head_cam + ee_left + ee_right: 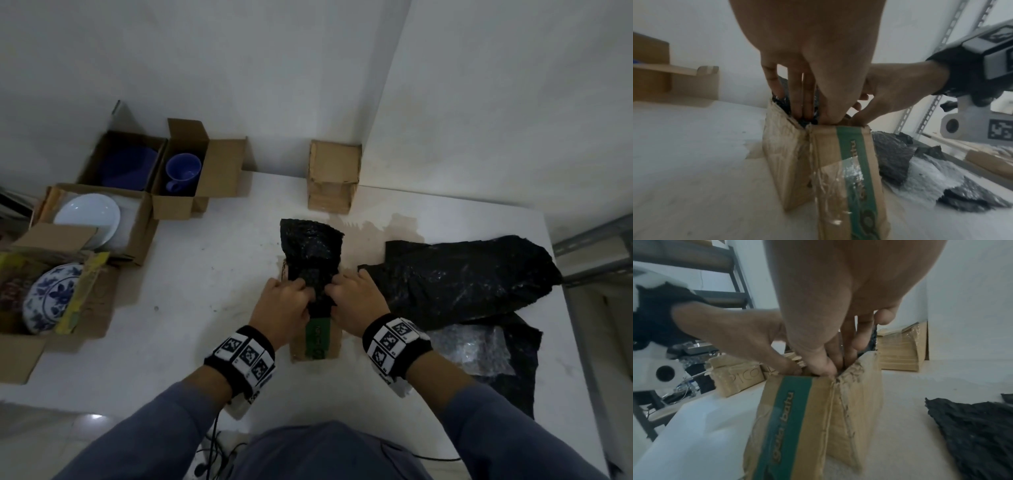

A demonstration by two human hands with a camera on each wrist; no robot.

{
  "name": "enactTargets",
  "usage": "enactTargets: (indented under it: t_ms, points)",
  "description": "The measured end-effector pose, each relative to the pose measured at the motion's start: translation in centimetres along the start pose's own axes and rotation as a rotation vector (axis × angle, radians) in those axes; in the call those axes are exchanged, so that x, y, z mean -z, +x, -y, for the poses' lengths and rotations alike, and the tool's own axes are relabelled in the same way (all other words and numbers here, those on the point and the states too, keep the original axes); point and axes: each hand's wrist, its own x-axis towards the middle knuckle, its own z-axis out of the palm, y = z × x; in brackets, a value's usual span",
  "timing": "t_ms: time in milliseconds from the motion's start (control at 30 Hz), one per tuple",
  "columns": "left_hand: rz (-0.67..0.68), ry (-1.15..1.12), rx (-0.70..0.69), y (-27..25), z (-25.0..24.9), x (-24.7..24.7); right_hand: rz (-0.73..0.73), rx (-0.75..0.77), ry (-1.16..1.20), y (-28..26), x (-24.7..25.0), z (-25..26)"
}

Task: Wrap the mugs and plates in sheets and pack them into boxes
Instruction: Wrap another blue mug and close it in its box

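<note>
A tall cardboard box (317,344) with a green stripe stands on the white table in front of me. A bundle wrapped in black bubble sheet (311,250) sticks out of its open top. My left hand (284,301) grips the bundle's lower left side, and my right hand (352,298) grips its right side. In the left wrist view the left hand's fingers (797,100) reach down inside the box (828,170) against the black sheet. The right wrist view shows the right hand's fingers (828,356) tucked into the box (807,418) at its corner. What the sheet wraps is hidden.
Open boxes at the left hold a blue mug (182,170), a blue plate (126,164), a white plate (89,216) and a blue-patterned plate (51,298). A closed small box (334,174) stands by the wall. Black sheets (462,277) and clear bubble wrap (469,349) lie at the right.
</note>
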Motion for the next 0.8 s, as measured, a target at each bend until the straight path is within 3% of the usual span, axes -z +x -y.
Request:
enactTargets:
  t_ms: [100, 300, 467, 633, 700, 800]
  points:
    - [-0.023, 0.054, -0.004, 0.2, 0.3, 0.2, 0.009, 0.027, -0.023, 0.4, -0.3, 0.2]
    - [0.17, 0.136, 0.121, 1.0, -1.5, 0.5, 0.089, -0.001, -0.089, 1.3, 0.6, 1.1]
    - [0.256, -0.069, 0.344, 3.4, -2.4, 2.1, 0.115, -0.074, 0.043, 1.7, 0.9, 1.4]
    - [0.422, -0.26, 0.46, 5.7, -1.7, 3.4, 0.148, -0.094, 0.054, 2.4, 1.5, 1.5]
    - [0.403, -0.365, 0.472, 5.6, -1.7, 3.7, 0.158, -0.071, 0.025, 2.7, 2.0, 1.2]
    - [0.244, -0.401, 0.418, 4.9, -2.0, 3.9, 0.143, -0.006, -0.025, 3.0, 2.7, 0.8]
